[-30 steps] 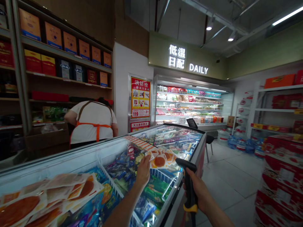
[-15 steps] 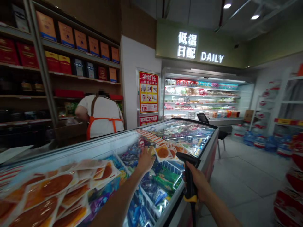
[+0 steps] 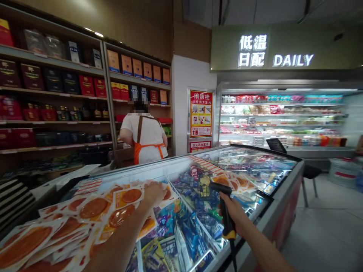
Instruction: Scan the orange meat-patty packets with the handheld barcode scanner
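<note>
My right hand (image 3: 234,211) is wrapped round the handle of a black barcode scanner (image 3: 226,209) with a yellow band at its base. Its cable hangs down, and its head is over the freezer's near side. My left hand (image 3: 154,193) reaches forward over flat clear packs (image 3: 95,207), each with a round reddish-brown food piece. It touches the packs at their far right end, but its fingertips are hidden and I cannot tell whether it grips one. Blue, purple and yellow bags (image 3: 167,249) fill wire baskets beside and below the packs.
The chest freezer (image 3: 279,202) stretches away to the right, with a sliding glass lid (image 3: 249,156). A person in an orange-tied apron (image 3: 147,136) stands behind it, facing shelves of boxed goods (image 3: 53,81). A black chair (image 3: 310,172) stands beyond its right side.
My view has turned left. My left hand has moved from the bags in the middle basket back to the flat packs at left. My right hand keeps hold of the scanner.
</note>
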`<state>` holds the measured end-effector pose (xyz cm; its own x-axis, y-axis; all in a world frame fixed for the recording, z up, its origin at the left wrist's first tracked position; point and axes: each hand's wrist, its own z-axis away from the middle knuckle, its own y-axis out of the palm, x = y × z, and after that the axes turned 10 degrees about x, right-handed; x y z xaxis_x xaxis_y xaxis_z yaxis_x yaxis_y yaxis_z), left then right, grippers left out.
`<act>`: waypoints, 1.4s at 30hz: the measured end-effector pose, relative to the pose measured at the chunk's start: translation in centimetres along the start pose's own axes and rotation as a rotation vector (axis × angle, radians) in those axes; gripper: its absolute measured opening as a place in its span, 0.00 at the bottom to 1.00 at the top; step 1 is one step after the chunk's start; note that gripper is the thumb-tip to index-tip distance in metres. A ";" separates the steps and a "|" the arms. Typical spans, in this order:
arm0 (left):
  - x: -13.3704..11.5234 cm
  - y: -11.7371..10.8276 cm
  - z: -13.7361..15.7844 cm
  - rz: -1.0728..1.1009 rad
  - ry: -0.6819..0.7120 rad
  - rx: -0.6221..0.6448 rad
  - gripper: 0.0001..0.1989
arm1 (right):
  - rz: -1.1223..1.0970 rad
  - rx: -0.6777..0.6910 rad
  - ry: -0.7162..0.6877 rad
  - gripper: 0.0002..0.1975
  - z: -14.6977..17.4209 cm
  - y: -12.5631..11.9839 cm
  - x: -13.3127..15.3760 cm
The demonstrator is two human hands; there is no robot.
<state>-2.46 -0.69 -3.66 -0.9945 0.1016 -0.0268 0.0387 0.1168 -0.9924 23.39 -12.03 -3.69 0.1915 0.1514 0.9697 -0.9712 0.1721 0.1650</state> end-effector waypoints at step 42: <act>-10.4 -2.6 -7.4 0.596 0.392 0.098 0.35 | 0.104 -0.031 -0.033 0.18 1.8 -3.7 1.8</act>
<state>8.49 5.24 0.13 -0.6982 0.4697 -0.5403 0.5365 -0.1564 -0.8293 27.10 -14.16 -2.23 0.0849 0.1380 0.9868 -0.9805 0.1876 0.0581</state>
